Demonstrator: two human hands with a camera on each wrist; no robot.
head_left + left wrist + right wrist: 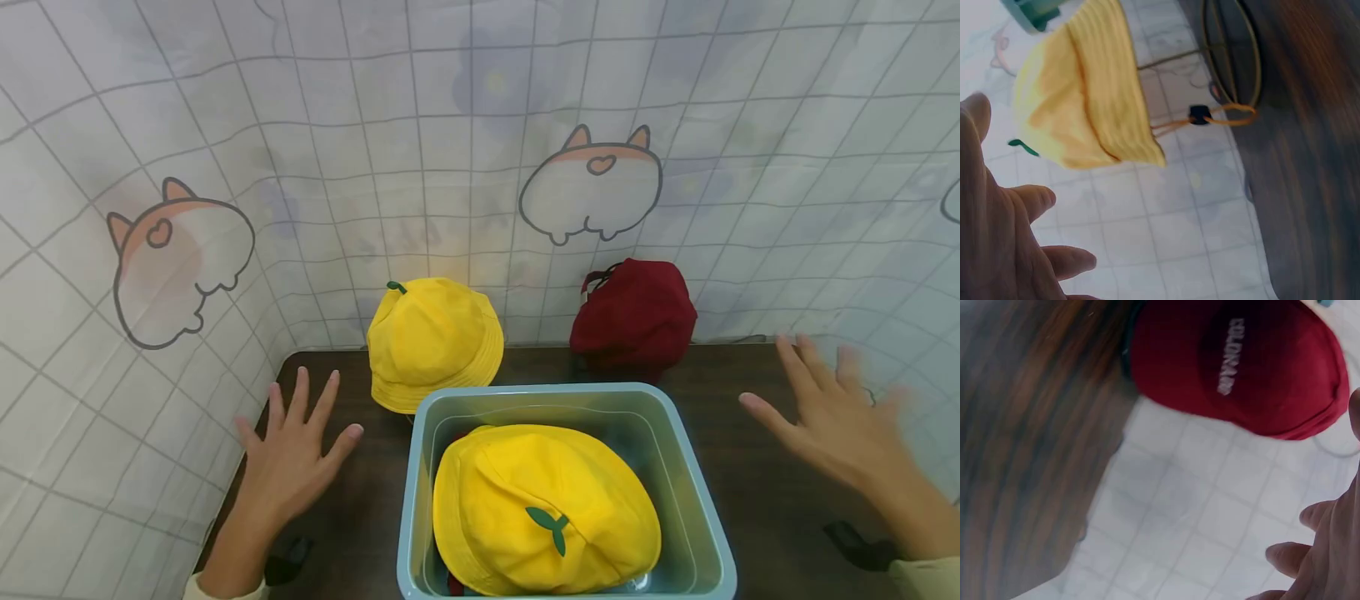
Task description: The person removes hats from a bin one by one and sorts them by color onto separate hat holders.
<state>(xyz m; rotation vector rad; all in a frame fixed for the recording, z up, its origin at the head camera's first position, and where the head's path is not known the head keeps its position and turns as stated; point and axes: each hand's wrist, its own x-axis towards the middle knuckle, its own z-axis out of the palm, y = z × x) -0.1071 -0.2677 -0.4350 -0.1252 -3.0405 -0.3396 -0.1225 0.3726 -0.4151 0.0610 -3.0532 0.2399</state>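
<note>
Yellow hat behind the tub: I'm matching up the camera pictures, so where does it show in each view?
Head: yellow hat slightly left of centre, behind the tub.
Left wrist: upper left, crown toward the left edge.
Right wrist: not in it.
Shared landmark: the gridded white backdrop, visible in all three.

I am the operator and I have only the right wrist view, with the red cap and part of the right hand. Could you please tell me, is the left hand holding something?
Observer: No, the left hand holds nothing; its fingers are spread.
Operator: Thank you. Is there any container between the two hands?
Observer: Yes, the head view shows a light blue tub with a yellow hat lying in it.
Operator: And is this the only yellow hat?
Observer: No, a second yellow hat sits behind the tub, to the left of the red cap.
</note>
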